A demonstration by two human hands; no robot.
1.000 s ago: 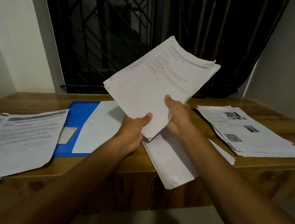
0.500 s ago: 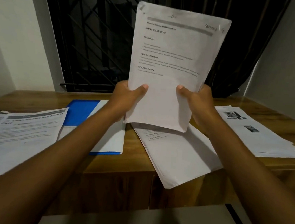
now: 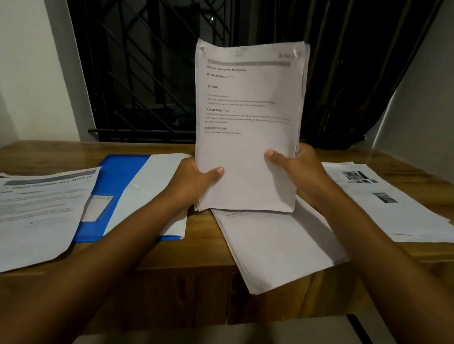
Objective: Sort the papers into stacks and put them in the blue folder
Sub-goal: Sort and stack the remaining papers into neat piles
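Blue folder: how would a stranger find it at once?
On the wooden desk below the barred window, look just left of the left hand. The blue folder lies flat there, partly under a white sheet, the only coloured thing among white papers.

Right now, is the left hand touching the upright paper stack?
Touching. Head view: left hand grips the upright paper stack, thumb on its front.

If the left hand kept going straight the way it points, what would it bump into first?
The left hand grips the upright paper stack, which would travel with it. Beyond, the way over the table looks free until the window grille, probably; depth is unclear.
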